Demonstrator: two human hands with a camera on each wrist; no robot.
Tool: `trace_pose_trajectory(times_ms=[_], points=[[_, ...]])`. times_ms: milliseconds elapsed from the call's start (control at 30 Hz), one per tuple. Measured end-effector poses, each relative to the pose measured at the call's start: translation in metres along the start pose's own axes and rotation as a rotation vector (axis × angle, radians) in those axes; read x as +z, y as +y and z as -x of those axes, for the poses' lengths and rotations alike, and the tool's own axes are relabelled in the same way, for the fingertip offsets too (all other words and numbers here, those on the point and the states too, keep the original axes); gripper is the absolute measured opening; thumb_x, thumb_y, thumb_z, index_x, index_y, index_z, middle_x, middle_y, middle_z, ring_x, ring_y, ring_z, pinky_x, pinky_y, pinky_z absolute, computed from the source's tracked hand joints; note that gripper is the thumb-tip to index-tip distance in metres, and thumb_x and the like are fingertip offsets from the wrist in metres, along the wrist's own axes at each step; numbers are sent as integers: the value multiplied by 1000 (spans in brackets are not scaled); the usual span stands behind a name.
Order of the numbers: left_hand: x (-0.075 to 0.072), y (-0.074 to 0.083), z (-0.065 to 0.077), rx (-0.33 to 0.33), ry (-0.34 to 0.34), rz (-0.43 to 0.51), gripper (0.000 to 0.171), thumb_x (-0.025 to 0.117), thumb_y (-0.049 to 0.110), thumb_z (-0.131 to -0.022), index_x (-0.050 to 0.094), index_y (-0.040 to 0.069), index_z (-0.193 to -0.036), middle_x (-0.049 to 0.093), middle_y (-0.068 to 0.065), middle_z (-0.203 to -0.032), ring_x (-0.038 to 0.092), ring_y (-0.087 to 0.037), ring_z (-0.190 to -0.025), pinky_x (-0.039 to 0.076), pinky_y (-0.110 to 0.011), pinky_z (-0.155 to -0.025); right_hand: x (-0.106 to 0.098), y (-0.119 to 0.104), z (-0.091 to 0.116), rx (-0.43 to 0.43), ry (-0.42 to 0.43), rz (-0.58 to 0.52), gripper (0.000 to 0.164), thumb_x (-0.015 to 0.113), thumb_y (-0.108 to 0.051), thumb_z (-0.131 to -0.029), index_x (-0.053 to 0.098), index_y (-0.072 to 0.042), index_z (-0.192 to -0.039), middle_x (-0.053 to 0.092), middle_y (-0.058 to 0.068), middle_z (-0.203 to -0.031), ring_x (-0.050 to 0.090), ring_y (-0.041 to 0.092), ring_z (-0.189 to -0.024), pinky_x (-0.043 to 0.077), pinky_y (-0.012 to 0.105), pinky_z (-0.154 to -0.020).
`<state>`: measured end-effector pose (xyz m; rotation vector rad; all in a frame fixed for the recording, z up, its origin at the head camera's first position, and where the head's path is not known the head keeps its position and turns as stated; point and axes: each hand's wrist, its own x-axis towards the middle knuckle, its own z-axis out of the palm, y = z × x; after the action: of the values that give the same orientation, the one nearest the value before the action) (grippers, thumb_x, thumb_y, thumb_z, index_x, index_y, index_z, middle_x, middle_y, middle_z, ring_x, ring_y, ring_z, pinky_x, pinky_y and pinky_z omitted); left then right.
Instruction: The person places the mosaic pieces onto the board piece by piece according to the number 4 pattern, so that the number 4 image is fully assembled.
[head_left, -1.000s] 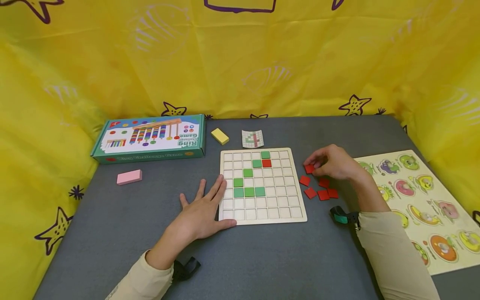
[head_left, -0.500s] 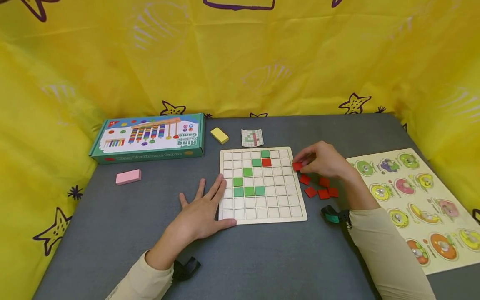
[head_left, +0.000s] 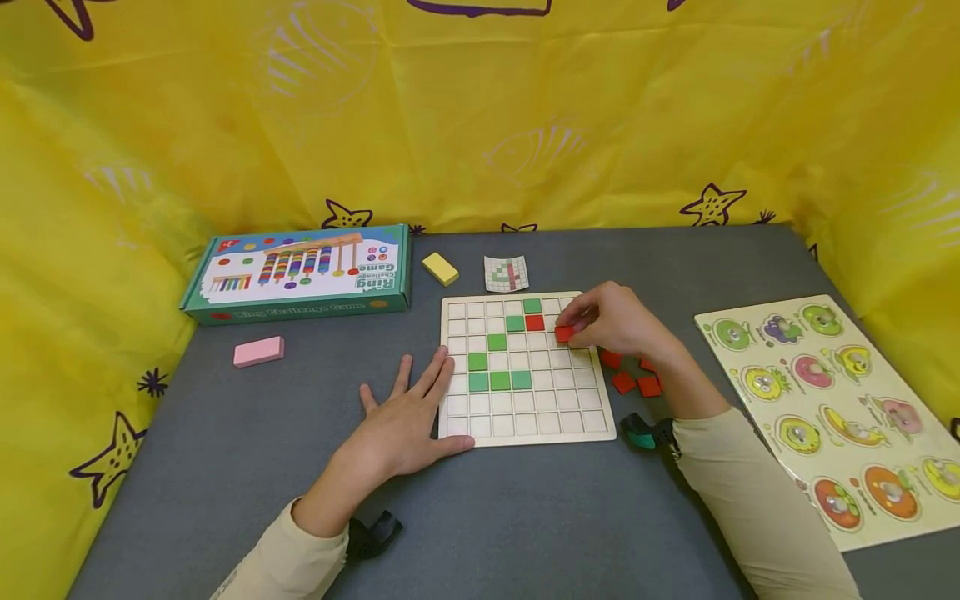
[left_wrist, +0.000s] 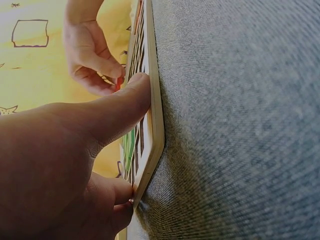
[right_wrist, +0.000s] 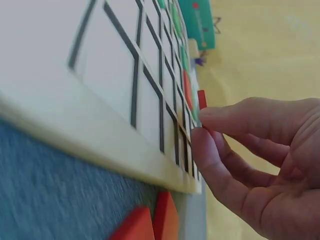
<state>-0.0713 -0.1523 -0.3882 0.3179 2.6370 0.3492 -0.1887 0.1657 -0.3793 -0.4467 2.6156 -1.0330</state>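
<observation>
My right hand (head_left: 611, 321) pinches a red square tile (head_left: 564, 334) between thumb and fingertips, over the right part of a wooden grid board (head_left: 547, 423). In the right wrist view the pinched tile (right_wrist: 202, 99) stands edge-on, close over the board. Several green tiles (head_left: 497, 342) lie in the grid's cells in a stepped line, with one red tile (head_left: 534, 322) near the top. My left hand (head_left: 401, 425) rests at the board's left edge with fingers spread. Its thumb (left_wrist: 135, 92) lies on the board's near edge in the left wrist view.
Several loose red tiles (head_left: 624, 382) lie right of the board. Behind it is a small pattern card (head_left: 506, 274) and a yellow block (head_left: 440, 269). A ring game box (head_left: 300, 275) and pink block (head_left: 258, 352) are at left, a fruit puzzle board (head_left: 806, 417) at right.
My right hand has picked a red tile from the loose group and carried it left, over the board's right side. The left hand stays in place.
</observation>
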Motion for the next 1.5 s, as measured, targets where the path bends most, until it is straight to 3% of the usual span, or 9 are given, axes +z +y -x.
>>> trace_pose_trajectory(times_ms=[667,1500], points=[[0,0,1,5,5,0,111,67,72,-89,7,24,-169,-7,8,-176,-3,-43,-161,3,-92,-105,22,-21,-16,11,-81,9,26,82,2,-76,81,-9,-100,76,6,-92,68,21,-86,56,31,-75],[1,0,0,6,5,-9,111,67,73,-88,8,24,-169,-7,8,-176,-1,-45,-161,4,-92,-104,26,-25,-21,-29,-61,62,24,80,3,-73,81,-8,-94,74,3,-83,64,18,-80,52,31,-74]])
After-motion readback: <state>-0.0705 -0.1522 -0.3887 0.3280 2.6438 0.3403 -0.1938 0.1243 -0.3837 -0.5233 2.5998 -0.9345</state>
